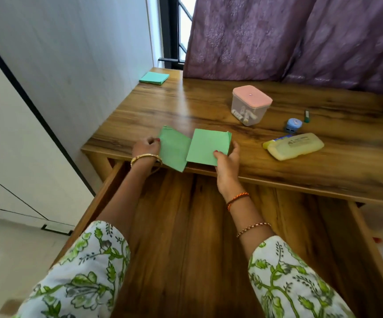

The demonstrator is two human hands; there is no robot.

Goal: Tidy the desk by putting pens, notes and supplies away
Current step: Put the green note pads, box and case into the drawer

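Green notes [209, 146] — pinched by right hand [227, 161] | left hand [146, 146] grips second stack [174, 149]

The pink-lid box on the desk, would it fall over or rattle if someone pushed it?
The pink-lid box looks squat and flat-bottomed, so it would probably slide on the smooth desk rather than tip. Its clear walls show small loose sticks inside, which would likely rattle. It seems mostly empty, so probably light.
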